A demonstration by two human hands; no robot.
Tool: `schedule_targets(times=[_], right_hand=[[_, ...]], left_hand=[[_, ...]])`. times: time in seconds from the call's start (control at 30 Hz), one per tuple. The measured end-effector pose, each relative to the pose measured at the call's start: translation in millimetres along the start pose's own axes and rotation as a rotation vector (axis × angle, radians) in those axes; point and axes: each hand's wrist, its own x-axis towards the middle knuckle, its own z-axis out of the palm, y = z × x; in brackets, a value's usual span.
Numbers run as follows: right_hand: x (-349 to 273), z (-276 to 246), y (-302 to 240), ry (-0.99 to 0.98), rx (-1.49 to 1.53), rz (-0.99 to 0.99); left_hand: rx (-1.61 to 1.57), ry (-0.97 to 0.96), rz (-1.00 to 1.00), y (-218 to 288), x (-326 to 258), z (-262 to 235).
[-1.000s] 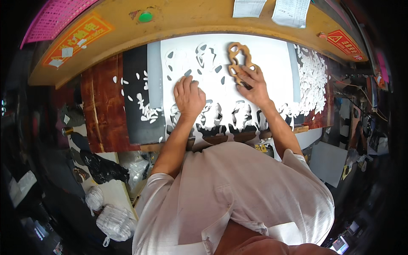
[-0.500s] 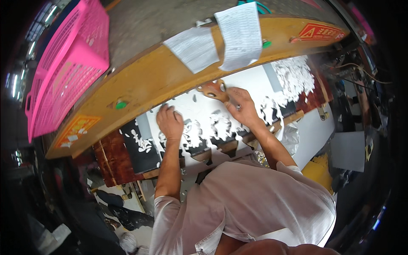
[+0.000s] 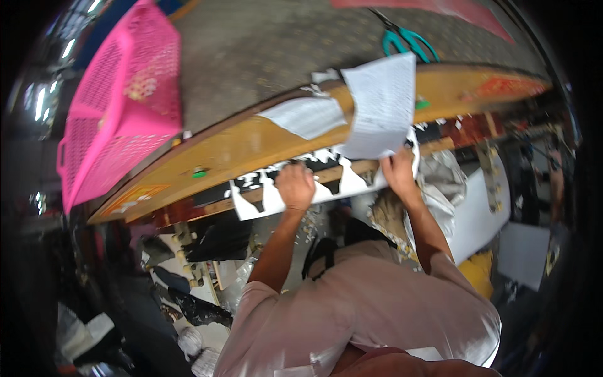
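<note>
A white sheet [image 3: 251, 200] full of cut-out holes hangs over the front of a work surface, under a yellow-brown beam [image 3: 251, 141]. My left hand [image 3: 295, 186] is closed on the sheet's upper edge near its middle. My right hand [image 3: 398, 171] grips the same sheet at its right end, just below a printed paper [image 3: 382, 103] that hangs from the beam. Both forearms reach up from my light shirt. The surface under the sheet is mostly hidden.
A pink mesh basket [image 3: 119, 113] stands on the grey top at the upper left, and teal scissors [image 3: 402, 41] lie at the upper right. A second paper [image 3: 304, 116] is stuck to the beam. Bags and scraps crowd the floor at the lower left.
The view has swung upward and tilted. My right hand has left the brown looped piece, and both hands have drawn back to the near edge and now grip the white sheet.
</note>
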Motion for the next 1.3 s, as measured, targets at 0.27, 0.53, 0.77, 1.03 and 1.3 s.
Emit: schedule_targets(times=[0.27, 0.53, 0.77, 1.03, 1.3], right_hand=[[-14.0, 43.6, 30.1, -0.069, -0.297, -0.244], [-24.6, 34.2, 16.7, -0.073, -0.255, -0.138], [-82.7, -40.0, -29.8, -0.372, -0.183, 0.033], [-26.8, 24.3, -73.7, -0.343, -0.269, -0.060], [-92.4, 18.2, -70.8, -0.406, 0.038, -0.152]], left_hand=[[-0.025, 0.112, -0.035, 12.0, 3.0, -8.2], [-0.053, 0.160, -0.016, 15.8, -7.0, -8.5], [-0.368, 0.145, -0.076, 52.7, -81.0, -71.8], [-0.334, 0.175, 0.052, 75.7, -48.2, -67.2], [-0.142, 0.222, 0.034, 104.2, -139.3, -52.7]])
